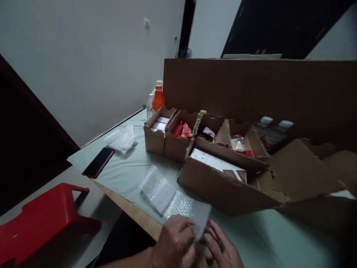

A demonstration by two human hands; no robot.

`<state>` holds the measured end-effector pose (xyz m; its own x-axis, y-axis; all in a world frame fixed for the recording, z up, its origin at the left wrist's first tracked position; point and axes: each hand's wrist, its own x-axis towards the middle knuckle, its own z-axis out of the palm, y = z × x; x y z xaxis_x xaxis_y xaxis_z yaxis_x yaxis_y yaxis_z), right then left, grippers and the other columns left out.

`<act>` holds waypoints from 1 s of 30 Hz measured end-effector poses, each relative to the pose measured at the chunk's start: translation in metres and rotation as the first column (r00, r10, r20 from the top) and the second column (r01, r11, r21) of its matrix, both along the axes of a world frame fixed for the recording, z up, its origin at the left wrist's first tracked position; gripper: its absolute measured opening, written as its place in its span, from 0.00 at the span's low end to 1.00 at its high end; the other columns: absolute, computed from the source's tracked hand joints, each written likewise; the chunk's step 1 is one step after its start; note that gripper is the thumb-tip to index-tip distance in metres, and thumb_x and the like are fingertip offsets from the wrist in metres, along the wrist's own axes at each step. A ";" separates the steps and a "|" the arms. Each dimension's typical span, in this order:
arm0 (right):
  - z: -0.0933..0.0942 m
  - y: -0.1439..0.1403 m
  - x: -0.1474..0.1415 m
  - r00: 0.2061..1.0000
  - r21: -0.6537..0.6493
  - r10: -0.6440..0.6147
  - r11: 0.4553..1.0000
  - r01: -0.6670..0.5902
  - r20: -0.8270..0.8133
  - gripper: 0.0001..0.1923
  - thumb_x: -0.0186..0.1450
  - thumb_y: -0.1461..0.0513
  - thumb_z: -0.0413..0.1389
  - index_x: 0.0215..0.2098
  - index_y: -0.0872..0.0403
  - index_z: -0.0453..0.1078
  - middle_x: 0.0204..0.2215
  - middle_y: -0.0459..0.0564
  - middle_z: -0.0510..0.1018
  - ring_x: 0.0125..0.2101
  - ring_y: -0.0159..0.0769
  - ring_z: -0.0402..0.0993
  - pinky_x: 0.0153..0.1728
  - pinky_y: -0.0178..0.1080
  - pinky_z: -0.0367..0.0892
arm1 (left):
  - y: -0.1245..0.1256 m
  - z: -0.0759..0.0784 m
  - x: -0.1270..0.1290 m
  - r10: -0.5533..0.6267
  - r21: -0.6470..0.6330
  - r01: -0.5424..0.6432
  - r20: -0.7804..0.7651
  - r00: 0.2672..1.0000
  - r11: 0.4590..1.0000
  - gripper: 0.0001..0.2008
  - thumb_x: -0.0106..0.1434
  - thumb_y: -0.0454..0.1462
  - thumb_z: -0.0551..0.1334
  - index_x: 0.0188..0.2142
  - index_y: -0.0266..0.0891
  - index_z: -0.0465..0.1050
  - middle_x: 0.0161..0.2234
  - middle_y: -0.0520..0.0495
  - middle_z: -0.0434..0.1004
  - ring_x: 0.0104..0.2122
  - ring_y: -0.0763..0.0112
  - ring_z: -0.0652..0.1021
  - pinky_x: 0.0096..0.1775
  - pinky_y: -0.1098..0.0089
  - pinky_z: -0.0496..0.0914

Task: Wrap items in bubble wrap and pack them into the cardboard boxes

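Observation:
Near the table's front edge lies a sheet of bubble wrap (192, 208), its near corner between my two hands. My left hand (177, 240) has its fingers curled over the near left edge of this sheet. On the right side, my right hand (219, 243) pinches the near right edge with bent fingers. A second piece of bubble wrap (158, 189) lies flat just to the left, its edge meeting the first. Whatever is under my fingertips is hidden.
Cardboard boxes (223, 182) hold a white carton and red packets behind my hands. Farther left lie more bubble wrap (122, 139) and a phone (99, 162). An orange bottle (158, 98) stands at the back. A red stool (47, 219) is beside the table.

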<state>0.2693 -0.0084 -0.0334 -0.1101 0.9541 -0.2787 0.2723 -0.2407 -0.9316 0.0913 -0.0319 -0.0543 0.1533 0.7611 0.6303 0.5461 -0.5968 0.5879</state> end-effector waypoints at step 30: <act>0.001 -0.015 0.076 0.781 0.263 -0.385 0.920 0.289 0.491 0.23 0.58 0.45 0.54 0.36 0.53 0.78 0.30 0.52 0.84 0.34 0.50 0.80 0.37 0.44 0.72 | 0.024 0.000 -0.154 0.446 -0.220 -0.481 -0.191 0.874 0.849 0.33 0.50 0.25 0.58 0.57 0.41 0.71 0.60 0.38 0.71 0.62 0.50 0.68 0.65 0.45 0.57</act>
<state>0.3456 -0.0233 -0.0326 0.3437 0.9384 -0.0345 0.6586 -0.2671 -0.7035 -0.0626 -0.0083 -0.0545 -0.1913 0.8937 0.4058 0.8023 -0.0958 0.5892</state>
